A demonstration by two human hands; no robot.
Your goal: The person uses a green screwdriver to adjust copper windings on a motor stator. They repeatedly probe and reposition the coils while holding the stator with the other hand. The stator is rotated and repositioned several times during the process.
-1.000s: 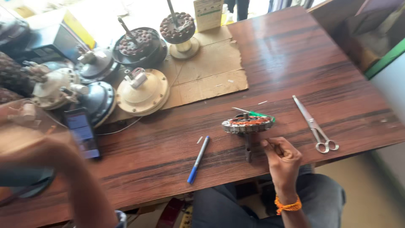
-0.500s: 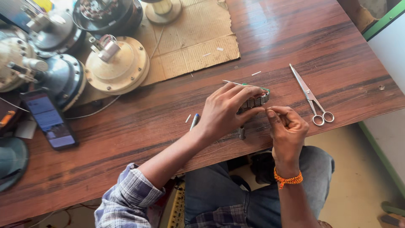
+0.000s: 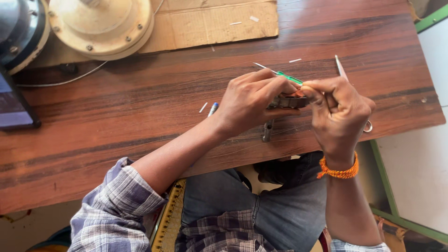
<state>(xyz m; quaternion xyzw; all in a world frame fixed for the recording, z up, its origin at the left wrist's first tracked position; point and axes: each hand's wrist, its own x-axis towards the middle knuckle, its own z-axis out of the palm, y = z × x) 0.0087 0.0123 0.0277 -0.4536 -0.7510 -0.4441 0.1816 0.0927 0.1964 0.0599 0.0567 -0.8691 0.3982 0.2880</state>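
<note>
Left hand (image 3: pixel 249 100): fingers curled over the top of a small round wound motor core of grey metal and copper-coloured wire (image 3: pixel 290 100), gripping it from the left. Right hand (image 3: pixel 338 112): fingers pinched together at the core's right edge, gripping it or something thin there; what sits between the fingertips is hidden. The core is held just over the near part of the bench, between the two hands and mostly covered by them.

Scene, largest to smallest:
- Dark brown wood-grain bench (image 3: pixel 140 107), carrying everything.
- Flat sheet of brown cardboard (image 3: pixel 219 21) at the far side.
- Cream round motor housing with bolt holes (image 3: pixel 100 23) resting on the cardboard's left part; a grey metal housing (image 3: pixel 18 32) just beside it at the frame edge.
- Dark phone-like slab (image 3: pixel 14 105) at the left edge.
- Steel scissors (image 3: pixel 343 74), mostly hidden behind the right hand.
- Thin green-handled tool (image 3: pixel 287 77) poking out above the core, touching or just over it; cannot tell which.
- Short grey metal shaft (image 3: pixel 267 130) showing below the left hand.
- Blue pen tip (image 3: pixel 213 108) by the left wrist.
- Small white slivers (image 3: pixel 295 60) scattered about.

Progress, as judged: work on the core looks under way, not finished. Both hands are engaged, tools lie within reach, the housings sit apart and unassembled. How much of the winding is dealt with cannot be seen.
</note>
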